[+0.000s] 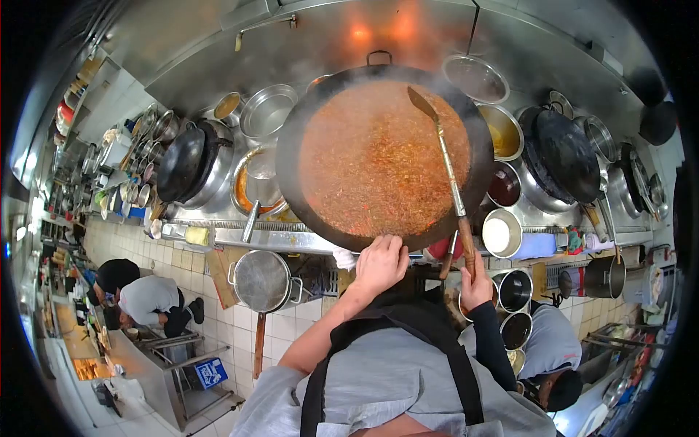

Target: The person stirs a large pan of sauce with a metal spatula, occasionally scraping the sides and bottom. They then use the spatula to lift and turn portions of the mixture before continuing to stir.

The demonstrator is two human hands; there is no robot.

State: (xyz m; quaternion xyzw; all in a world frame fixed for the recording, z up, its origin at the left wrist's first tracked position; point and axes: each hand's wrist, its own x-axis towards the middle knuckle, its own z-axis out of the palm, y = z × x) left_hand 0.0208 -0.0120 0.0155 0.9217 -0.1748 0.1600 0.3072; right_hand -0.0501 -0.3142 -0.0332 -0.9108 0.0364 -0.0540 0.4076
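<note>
Head view: steady control of the wok spatula (447, 162) called for a firm grip and smooth strokes along the wok's curve. Your right hand (477, 288) was closed round its wooden handle; your left hand (382, 261), set apart, curled at the near rim, its grip unclear. The wok (479, 167) of chunky red sauce (364, 146) lay just beyond both.

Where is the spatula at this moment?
In the head view, the spatula reaches over the right side of the wok, its handle in the right hand.

Long-handled spatula (448, 166) across steaming, stew-filled wok (290, 156)
</note>
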